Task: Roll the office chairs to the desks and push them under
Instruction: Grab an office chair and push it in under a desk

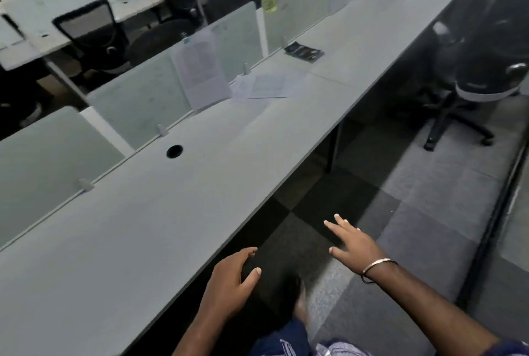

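Note:
A long grey desk [177, 212] runs diagonally from the lower left to the upper right. A black office chair [481, 49] stands in the aisle at the far right, out from the desk, its star base on the carpet. My left hand [232, 281] hovers by the desk's front edge with loosely curved fingers, holding nothing. My right hand [353, 244], a metal bangle on its wrist, stretches over the floor with fingers spread and empty. Neither hand touches a chair.
Frosted glass dividers [137, 103] line the desk's back edge, one with a sheet of paper clipped on. Loose papers [263, 86] and a dark flat object [305, 52] lie on the desk. More black chairs [91, 32] sit at desks behind. A dark rail [498, 201] bounds the aisle's right side.

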A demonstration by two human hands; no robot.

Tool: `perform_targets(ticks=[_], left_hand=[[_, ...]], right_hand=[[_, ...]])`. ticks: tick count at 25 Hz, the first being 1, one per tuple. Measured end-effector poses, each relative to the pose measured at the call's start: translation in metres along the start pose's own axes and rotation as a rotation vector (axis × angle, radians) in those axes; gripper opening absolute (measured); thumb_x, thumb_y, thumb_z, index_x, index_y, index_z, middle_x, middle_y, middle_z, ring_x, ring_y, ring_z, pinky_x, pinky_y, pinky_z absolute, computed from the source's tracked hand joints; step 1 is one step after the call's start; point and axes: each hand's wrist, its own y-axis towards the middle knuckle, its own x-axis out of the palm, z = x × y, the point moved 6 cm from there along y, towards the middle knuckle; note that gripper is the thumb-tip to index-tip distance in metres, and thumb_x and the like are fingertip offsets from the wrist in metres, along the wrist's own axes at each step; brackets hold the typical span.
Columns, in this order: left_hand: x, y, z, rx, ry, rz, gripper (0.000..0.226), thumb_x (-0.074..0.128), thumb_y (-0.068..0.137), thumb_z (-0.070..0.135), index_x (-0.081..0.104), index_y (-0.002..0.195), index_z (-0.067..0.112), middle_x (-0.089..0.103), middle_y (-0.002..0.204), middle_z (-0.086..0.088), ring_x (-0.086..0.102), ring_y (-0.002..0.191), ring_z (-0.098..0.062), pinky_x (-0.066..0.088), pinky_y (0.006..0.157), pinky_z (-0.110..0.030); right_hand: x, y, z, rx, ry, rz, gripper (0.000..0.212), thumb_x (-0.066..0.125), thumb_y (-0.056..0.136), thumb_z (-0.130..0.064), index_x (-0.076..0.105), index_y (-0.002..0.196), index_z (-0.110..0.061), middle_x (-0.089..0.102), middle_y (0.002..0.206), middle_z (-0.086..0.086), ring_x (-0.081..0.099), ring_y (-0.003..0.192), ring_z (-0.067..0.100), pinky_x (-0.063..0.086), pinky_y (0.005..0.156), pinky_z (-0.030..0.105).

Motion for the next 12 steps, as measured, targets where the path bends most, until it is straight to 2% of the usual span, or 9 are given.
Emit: perform_targets(ticks=[4,9,12], left_hand=[[0.003,0.097,0.033,0.089,-0.009,-0.06,0.046,0.066,0.097,0.04,0.061,0.141,0.034,0.065,0.132,0.022,0.057,0.12,0.008,0.038,0.095,-0.006],[0.004,0.228,0.09,0.243,0.005,-0.16,0.045,0.065,0.097,0.041,0.059,0.142,0.038,0.065,0.131,0.023,0.058,0.121,0.005,0.044,0.1,-0.017],[0.011,0.291,0.122,0.315,0.028,-0.226,0.046,0.066,0.097,0.042,0.058,0.142,0.038,0.066,0.13,0.023,0.056,0.119,0.01,0.04,0.097,-0.011]], right_hand=[[-0.049,0.031,0.053,0.138,0.02,0.052,0.071,0.058,0.099,-0.035,0.026,0.162,-0.034,0.008,0.174,0.001,0.017,0.159,0.022,0.021,0.126,0.038],[-0.117,0.074,0.106,0.307,0.133,0.134,0.073,0.06,0.098,-0.032,0.024,0.162,-0.035,0.011,0.173,0.002,0.02,0.158,0.02,0.023,0.123,0.03],[-0.159,0.094,0.128,0.382,0.203,0.21,0.079,0.064,0.096,-0.03,0.022,0.163,-0.036,0.016,0.172,0.004,0.024,0.156,0.02,0.024,0.119,0.026]])
